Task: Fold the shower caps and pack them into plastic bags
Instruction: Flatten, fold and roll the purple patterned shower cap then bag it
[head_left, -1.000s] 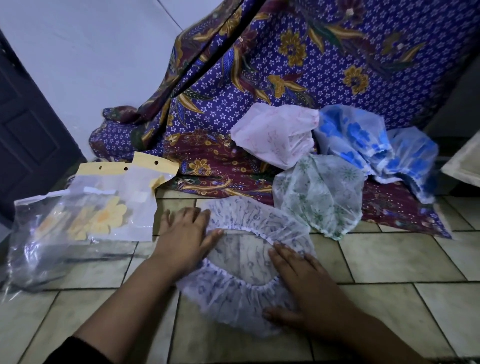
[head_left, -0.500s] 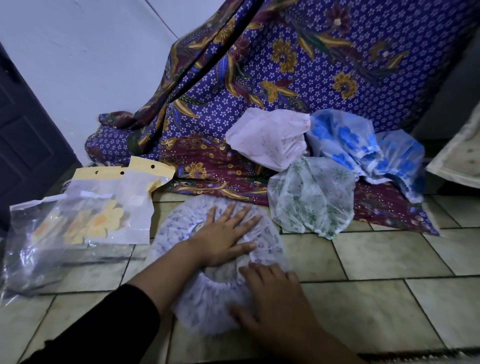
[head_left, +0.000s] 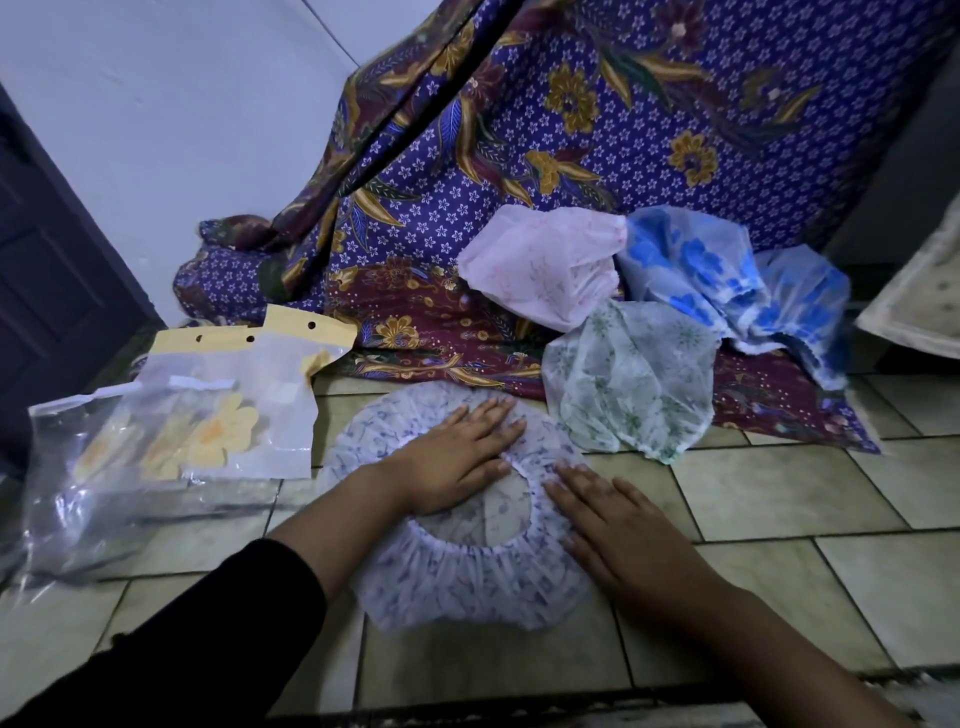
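A white shower cap with a purple print (head_left: 457, 582) lies spread flat on the tiled floor, its elastic opening facing up. My left hand (head_left: 457, 457) presses palm-down on its upper part, fingers apart. Flat on the cap's right rim rests my right hand (head_left: 618, 530). Behind lie a green-print cap (head_left: 631, 382), a pink cap (head_left: 545, 267) and blue-flowered caps (head_left: 727, 270). To the left are plastic bags with yellow headers (head_left: 234, 400), one holding a yellow-flowered cap, and a larger clear bag (head_left: 78, 493).
A purple batik cloth (head_left: 519, 156) hangs behind and spreads over the floor under the loose caps. A dark door (head_left: 47, 291) stands at the left and a pale cushion edge (head_left: 919, 306) at the right. Bare tiles (head_left: 810, 519) lie to the right of my hands.
My left hand slid from the cap's left edge onto its upper middle. My right hand shifted along the right rim, and the cap now lies flatter and rounder.
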